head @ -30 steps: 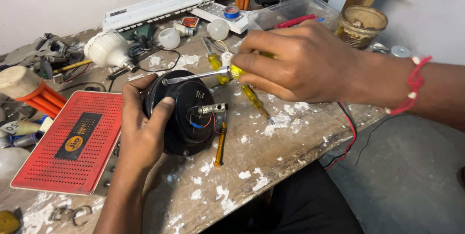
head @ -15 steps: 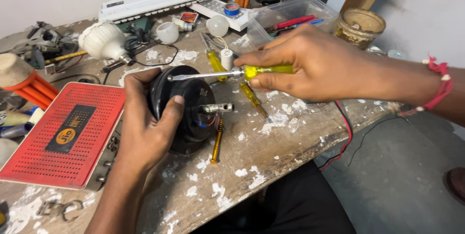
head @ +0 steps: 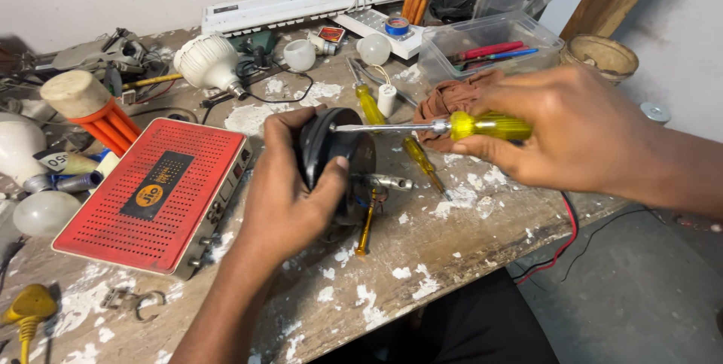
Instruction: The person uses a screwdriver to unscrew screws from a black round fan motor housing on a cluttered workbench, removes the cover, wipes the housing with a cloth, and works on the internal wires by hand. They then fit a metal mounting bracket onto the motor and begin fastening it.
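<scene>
Two hands: left [head: 290, 202] grips motor [head: 335, 153], right [head: 572, 134] screwdriver [head: 452, 126]

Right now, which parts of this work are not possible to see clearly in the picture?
- Head view: the screwdriver tip, hidden where it meets the black round part.
- Head view: the part's near face, covered by the left hand.
- Head view: most of the yellow handle, wrapped by the right hand.
- Head view: the clear box contents, too small.

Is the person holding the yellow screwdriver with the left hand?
No, the right hand grips the yellow screwdriver, while the left hand holds the round black part.
</scene>
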